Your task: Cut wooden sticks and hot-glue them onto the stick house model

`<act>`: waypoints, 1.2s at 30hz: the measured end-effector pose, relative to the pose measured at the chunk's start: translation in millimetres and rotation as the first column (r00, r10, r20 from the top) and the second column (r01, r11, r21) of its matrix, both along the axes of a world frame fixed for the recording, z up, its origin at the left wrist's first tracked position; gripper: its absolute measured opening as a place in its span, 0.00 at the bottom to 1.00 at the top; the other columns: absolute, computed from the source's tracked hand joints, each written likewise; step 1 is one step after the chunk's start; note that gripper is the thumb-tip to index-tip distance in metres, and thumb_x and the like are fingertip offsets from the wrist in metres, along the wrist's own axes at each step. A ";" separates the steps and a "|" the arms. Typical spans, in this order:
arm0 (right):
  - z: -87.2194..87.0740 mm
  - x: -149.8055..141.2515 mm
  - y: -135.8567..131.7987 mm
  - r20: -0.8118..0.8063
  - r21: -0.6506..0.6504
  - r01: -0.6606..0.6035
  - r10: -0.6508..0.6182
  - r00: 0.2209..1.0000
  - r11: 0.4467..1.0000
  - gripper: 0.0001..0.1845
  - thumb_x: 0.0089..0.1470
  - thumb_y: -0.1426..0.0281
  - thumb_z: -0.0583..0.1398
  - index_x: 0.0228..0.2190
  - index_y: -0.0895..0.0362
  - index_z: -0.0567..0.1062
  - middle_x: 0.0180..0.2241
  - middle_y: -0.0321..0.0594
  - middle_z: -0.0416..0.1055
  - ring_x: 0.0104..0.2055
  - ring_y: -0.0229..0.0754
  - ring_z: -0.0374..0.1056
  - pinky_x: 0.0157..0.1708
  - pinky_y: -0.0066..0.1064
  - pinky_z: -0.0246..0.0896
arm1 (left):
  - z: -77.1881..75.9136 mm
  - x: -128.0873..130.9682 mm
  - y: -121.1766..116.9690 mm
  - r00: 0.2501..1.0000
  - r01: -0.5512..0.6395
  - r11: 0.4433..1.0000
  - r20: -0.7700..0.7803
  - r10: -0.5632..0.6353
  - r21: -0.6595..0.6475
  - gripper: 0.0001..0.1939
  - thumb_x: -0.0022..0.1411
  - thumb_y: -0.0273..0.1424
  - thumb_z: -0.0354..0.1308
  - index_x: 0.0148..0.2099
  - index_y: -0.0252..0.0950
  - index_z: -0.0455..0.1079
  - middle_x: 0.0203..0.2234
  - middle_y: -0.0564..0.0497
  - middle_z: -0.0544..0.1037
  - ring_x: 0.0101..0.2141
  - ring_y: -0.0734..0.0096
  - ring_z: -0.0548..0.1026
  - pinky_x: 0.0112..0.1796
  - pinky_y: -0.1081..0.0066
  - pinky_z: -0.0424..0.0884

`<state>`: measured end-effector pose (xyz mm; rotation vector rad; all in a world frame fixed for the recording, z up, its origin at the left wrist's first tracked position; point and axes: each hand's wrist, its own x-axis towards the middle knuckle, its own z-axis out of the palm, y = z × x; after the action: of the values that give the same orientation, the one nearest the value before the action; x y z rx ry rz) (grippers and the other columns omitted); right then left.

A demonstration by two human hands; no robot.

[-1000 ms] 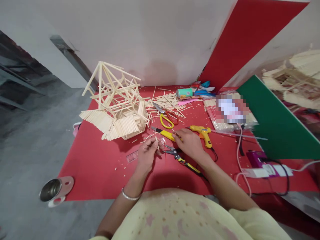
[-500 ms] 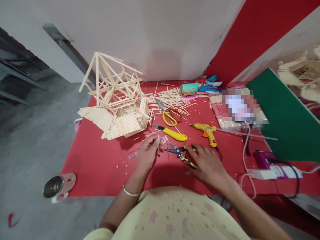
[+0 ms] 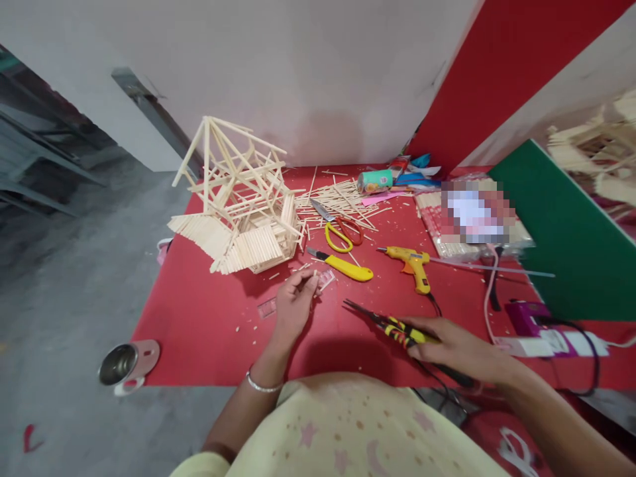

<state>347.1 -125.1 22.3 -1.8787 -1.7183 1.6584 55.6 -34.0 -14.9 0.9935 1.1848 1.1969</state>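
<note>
My left hand (image 3: 297, 301) is closed in a pinch on a short piece of wooden stick (image 3: 315, 273), whose light tip shows above the fingers. Beneath that hand lies a clear ruler (image 3: 325, 281), its other end showing on the left. In my right hand (image 3: 447, 341) are snips (image 3: 385, 324) with yellow-and-black handles, their narrow dark jaws pointing left. Beyond the hands lie a yellow utility knife (image 3: 345, 266) and scissors (image 3: 338, 228) with one yellow and one red handle. The stick-built model house (image 3: 248, 218) stands at the back left.
A yellow glue gun (image 3: 412, 262) lies right of the knife. Loose sticks (image 3: 338, 199) and a green can (image 3: 375, 180) are at the back. A mug (image 3: 146, 358) sits at the front left edge. On the right are a power strip (image 3: 529, 346) and a green board (image 3: 571, 245).
My right hand has moved right and toward me, lifting the snips from beside my left hand. Their jaws are closer together now. My left hand keeps its pinch. The view has shifted slightly.
</note>
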 end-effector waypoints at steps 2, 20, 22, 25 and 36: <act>-8.4 3.8 -9.3 -0.391 -0.293 0.113 -0.227 0.892 0.949 0.34 0.49 0.47 0.56 0.46 0.59 0.77 0.39 0.49 0.77 0.41 0.53 0.74 0.43 0.42 0.68 | -1.8 0.5 1.1 0.998 -0.026 0.999 -0.053 0.027 0.021 0.15 0.58 0.41 0.67 0.40 0.34 0.76 0.28 0.51 0.77 0.26 0.75 0.74 0.28 0.74 0.74; -28.7 -67.2 27.0 0.106 0.612 -0.055 -0.013 0.994 0.789 0.48 0.43 0.78 0.56 0.67 0.56 0.56 0.63 0.57 0.63 0.65 0.61 0.60 0.62 0.59 0.57 | 6.9 4.6 2.0 0.908 0.254 0.908 -0.406 -0.106 0.332 0.07 0.67 0.31 0.58 0.40 0.37 0.77 0.33 0.50 0.80 0.35 0.68 0.76 0.39 0.70 0.70; -29.8 -67.5 26.2 0.111 0.630 -0.058 -0.016 0.994 0.774 0.48 0.43 0.78 0.56 0.67 0.57 0.56 0.64 0.57 0.61 0.67 0.60 0.57 0.63 0.58 0.56 | 5.8 4.6 2.4 0.899 0.268 0.905 -0.423 -0.112 0.331 0.07 0.67 0.31 0.57 0.39 0.37 0.77 0.32 0.50 0.79 0.34 0.68 0.75 0.38 0.70 0.70; -30.7 -67.8 26.1 0.095 0.634 -0.069 0.011 0.995 0.770 0.46 0.44 0.79 0.55 0.66 0.58 0.57 0.63 0.57 0.62 0.66 0.59 0.58 0.63 0.57 0.56 | 5.9 5.4 3.3 0.877 0.288 0.894 -0.471 -0.102 0.343 0.08 0.67 0.31 0.58 0.36 0.37 0.77 0.29 0.51 0.78 0.31 0.70 0.74 0.35 0.71 0.69; -32.9 -77.1 24.2 0.106 0.720 -0.121 0.064 0.992 0.683 0.36 0.49 0.80 0.55 0.61 0.60 0.61 0.50 0.56 0.71 0.53 0.57 0.69 0.52 0.51 0.66 | 3.3 -1.4 -1.8 0.854 0.233 0.862 -0.519 0.040 0.450 0.07 0.65 0.28 0.60 0.35 0.38 0.79 0.28 0.51 0.81 0.30 0.69 0.77 0.35 0.70 0.71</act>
<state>269.9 -100.9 -10.5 -1.4669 -2.0925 0.7016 54.2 -35.8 -11.6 1.8432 1.2233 1.2176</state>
